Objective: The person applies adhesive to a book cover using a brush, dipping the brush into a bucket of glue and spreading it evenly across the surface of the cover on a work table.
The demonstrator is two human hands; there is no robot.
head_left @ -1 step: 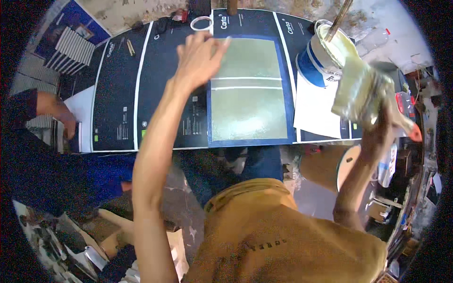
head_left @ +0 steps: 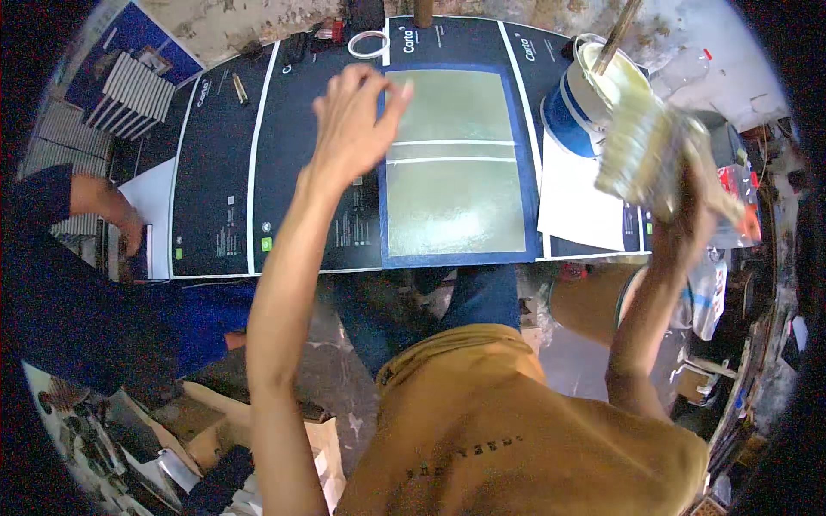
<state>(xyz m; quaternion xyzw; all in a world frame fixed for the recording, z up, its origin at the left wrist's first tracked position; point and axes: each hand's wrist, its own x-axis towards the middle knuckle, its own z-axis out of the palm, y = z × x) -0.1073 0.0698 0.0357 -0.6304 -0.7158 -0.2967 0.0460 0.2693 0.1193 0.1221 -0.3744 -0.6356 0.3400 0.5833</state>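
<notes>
A wide brush [head_left: 632,156] with pale bristles is gripped in my right hand [head_left: 688,202], held up at the right, in front of the glue bucket; both are smeared by motion. My left hand [head_left: 351,120] hovers by the upper left edge of a blue sheet [head_left: 524,211], thumb apart from the loosely bent fingers and nothing seen in them. On that sheet lie two grey-green panels [head_left: 452,206], split by a narrow strip between white lines. The lower panel shines as if wet. Blue margins frame the panels.
Behind the brush stands a white and blue bucket [head_left: 568,112] of cream-coloured stuff with a wooden stick [head_left: 616,41] in it. White paper [head_left: 581,211] lies below it. A tape roll [head_left: 368,45] sits at the back; stacked boards [head_left: 138,99] and a co-worker's hand [head_left: 125,224] are left.
My left hand has drawn back slightly, down and to the left. The brush in my right hand has shifted a little left and down. The sheet has stayed nearly in place.
</notes>
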